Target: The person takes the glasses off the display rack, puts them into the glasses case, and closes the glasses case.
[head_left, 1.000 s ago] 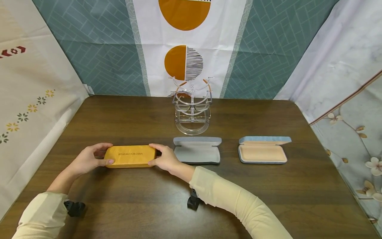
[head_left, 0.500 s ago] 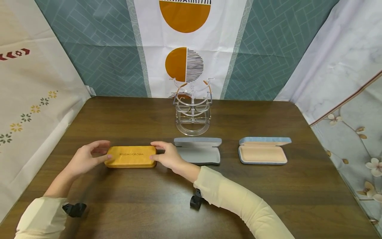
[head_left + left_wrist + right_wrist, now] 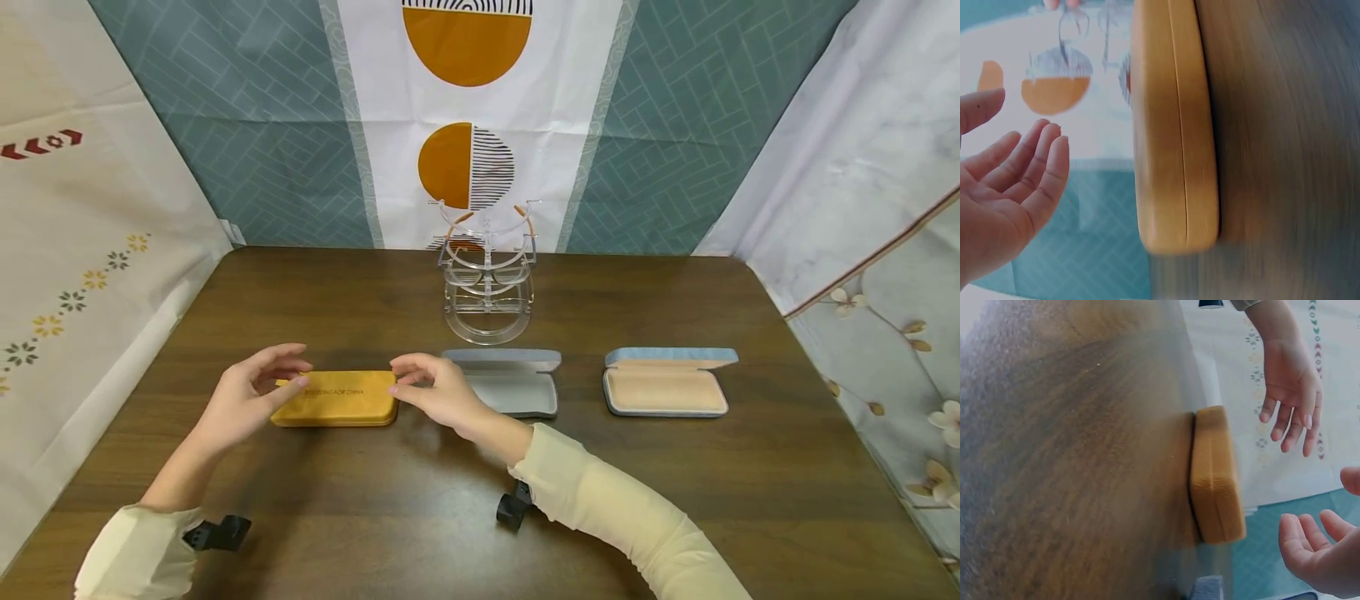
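A yellow glasses case (image 3: 337, 410) with dark lettering on its lid lies closed on the table, left of centre. My left hand (image 3: 243, 400) hovers over its left end, fingers loosely bent and holding nothing. At the other end, my right hand (image 3: 442, 393) is also raised with nothing in it. In the left wrist view, a gap separates the left hand (image 3: 1010, 187) from the case (image 3: 1169, 137). The right wrist view shows both the left hand (image 3: 1291, 387) and right hand (image 3: 1325, 556) apart from the case's side (image 3: 1215, 481).
A grey glasses case (image 3: 517, 392) lies open just right of my right hand. Farther right is a blue case (image 3: 663, 393), open with a beige lining. Behind them a clear display stand (image 3: 487, 325) holds glasses. Patterned cloths hang around the table (image 3: 360, 517).
Both hands have let go of the yellow glasses case and lifted up off its ends. The case stays on the table.
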Available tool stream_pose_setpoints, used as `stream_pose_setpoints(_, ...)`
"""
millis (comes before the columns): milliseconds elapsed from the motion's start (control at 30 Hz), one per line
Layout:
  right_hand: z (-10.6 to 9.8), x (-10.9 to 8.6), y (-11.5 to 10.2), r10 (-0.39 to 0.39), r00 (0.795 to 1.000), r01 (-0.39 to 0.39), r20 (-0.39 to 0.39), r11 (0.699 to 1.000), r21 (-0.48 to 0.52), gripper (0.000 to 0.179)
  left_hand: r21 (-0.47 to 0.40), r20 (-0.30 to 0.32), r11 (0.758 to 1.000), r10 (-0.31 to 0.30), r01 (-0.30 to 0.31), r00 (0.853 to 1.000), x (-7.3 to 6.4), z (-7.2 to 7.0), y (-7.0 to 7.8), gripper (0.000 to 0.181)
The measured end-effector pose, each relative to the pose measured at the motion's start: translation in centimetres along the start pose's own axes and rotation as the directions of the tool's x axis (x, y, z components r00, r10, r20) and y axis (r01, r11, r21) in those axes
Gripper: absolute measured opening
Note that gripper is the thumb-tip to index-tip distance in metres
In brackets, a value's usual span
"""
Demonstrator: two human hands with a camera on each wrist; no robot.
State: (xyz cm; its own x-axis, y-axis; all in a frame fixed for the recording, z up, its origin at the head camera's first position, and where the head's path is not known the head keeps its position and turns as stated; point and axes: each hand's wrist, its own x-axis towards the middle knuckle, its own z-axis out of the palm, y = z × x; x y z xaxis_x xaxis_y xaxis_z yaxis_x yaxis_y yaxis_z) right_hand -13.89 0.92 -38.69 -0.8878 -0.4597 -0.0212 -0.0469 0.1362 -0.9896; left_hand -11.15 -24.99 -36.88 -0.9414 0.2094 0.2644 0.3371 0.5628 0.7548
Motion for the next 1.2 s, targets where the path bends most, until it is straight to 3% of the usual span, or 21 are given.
stream_pose_setpoints(233,-1.1,-1.1,-1.0,-0.036,0.999,0.036,-0.004,0.999,0.005,0.030,-0.171,-0.081,0.984,0.026,-0.040,0.996,0.4,2.1,1.5,0.036)
stream_pose_setpoints(467,-2.2,-1.6,-0.9,-0.043,0.999,0.042,-0.020,0.999,-0.012,0.032,-0.252,-0.070,0.966,0.042,-0.059,0.997,0.6,3.2,2.7,0.038)
stream_pose_setpoints(1200,-6.6,-4.7,-2.3,-0.160,0.987,0.160,-0.007,0.987,0.016,0.037,-0.359,-0.081,0.918,0.146,-0.165,0.986,2.0,6.0,5.7,0.041)
